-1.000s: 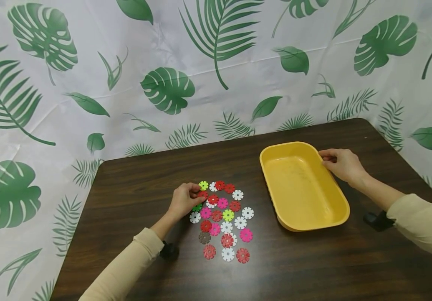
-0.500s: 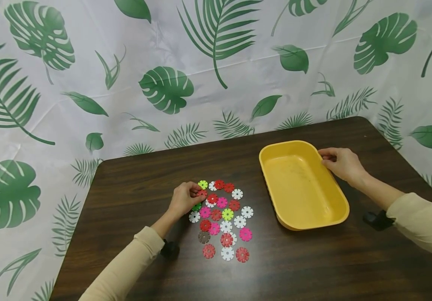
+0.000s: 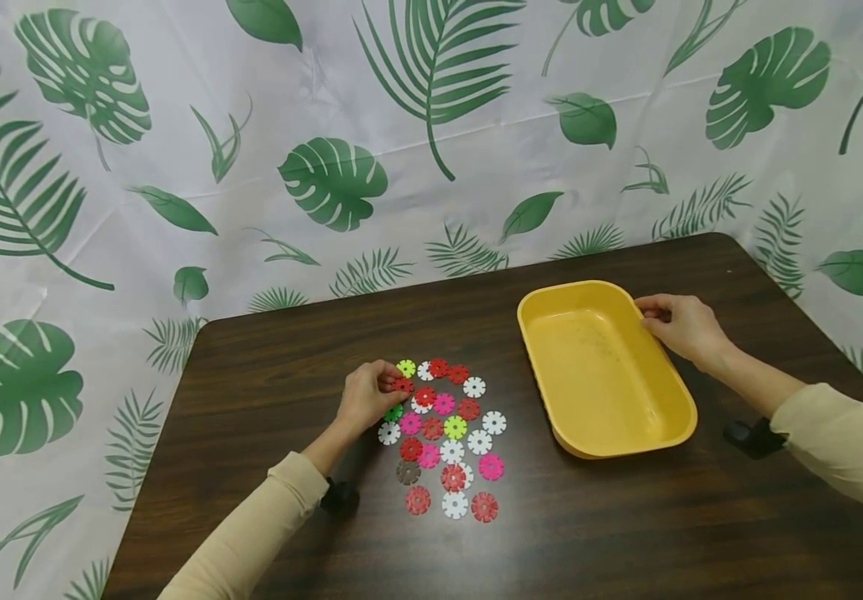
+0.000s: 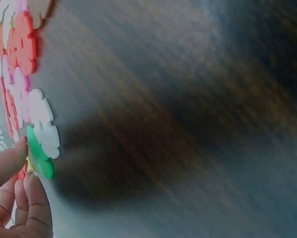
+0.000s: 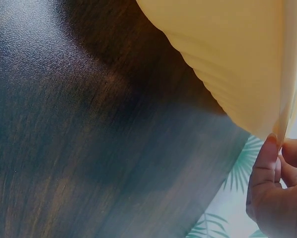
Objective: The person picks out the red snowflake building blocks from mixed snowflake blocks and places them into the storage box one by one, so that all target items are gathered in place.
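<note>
My left hand (image 3: 368, 397) is at the far left of a spread of flat, notched plastic discs, pinching a red notched disc (image 3: 404, 385) between thumb and fingers. In the left wrist view the thumb and fingertips (image 4: 35, 184) largely hide that disc. A green disc (image 4: 40, 152) and a white disc (image 4: 45, 124) lie right beside them. On the other side, my right hand (image 3: 689, 331) pinches the rim of a yellow plastic tub (image 3: 689, 408), thumb and fingers on either side of the edge, as the right wrist view shows. The tub's inside holds nothing.
More discs, such as a pink one (image 3: 491, 467), a brown one (image 3: 408, 472) and a yellow-green one (image 3: 456, 427), lie loosely spread on the dark wooden table (image 3: 266, 500), some overlapping. A leaf-patterned cloth (image 3: 251, 158) hangs behind the table's far edge.
</note>
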Motion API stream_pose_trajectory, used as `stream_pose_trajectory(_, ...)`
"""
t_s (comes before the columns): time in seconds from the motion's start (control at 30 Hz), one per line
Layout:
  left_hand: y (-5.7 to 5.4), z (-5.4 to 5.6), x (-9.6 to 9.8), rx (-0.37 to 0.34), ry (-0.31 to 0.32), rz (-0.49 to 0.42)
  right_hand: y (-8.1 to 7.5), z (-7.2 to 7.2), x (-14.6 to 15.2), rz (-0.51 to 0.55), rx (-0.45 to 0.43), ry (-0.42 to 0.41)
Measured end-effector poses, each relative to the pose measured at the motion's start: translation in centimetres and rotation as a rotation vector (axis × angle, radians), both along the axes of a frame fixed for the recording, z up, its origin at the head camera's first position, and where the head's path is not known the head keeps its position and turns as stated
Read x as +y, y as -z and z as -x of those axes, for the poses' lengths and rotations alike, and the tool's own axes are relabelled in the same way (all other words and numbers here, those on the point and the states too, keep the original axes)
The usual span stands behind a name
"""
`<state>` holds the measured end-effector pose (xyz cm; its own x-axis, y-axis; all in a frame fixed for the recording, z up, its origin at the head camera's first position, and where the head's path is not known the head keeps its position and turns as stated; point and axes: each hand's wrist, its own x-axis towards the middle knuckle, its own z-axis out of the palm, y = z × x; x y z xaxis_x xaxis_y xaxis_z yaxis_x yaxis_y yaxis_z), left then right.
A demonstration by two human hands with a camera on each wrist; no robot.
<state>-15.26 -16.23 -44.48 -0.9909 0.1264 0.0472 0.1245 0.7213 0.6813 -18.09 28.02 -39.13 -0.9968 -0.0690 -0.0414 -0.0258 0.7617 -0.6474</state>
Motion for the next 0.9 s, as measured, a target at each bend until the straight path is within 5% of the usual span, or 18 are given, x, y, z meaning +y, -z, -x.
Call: stream_pose_trajectory(0.9, -0.37, -0.53, 0.58, -0.077, -0.076, -0.134, -0.07, 0.07, 0.06, -0.015, 0.015, -0.008)
